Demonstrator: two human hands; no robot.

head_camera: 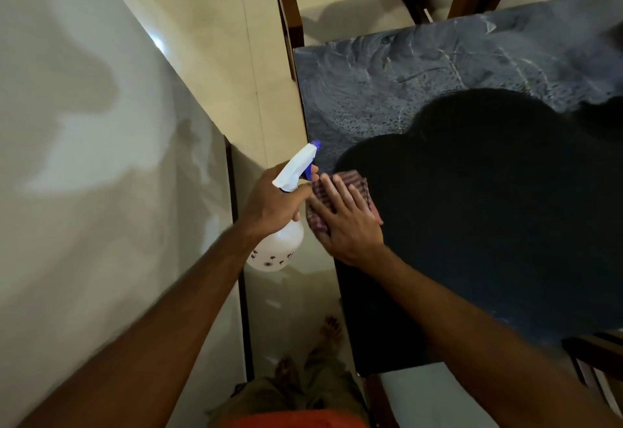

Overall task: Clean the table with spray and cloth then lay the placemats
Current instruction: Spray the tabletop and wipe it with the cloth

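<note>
Dark stone table [472, 66], streaked and speckled wet at the far end. The right hand [349, 222] lies flat, fingers straight, pressing a checked cloth [320, 196] at the table's near left edge. The left hand [273, 200] grips a white spray bottle [281, 242] just beside it, off the edge.

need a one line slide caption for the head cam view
Left hand grips the spray bottle while the right hand presses a checked cloth flat at the dark table edge.
</note>
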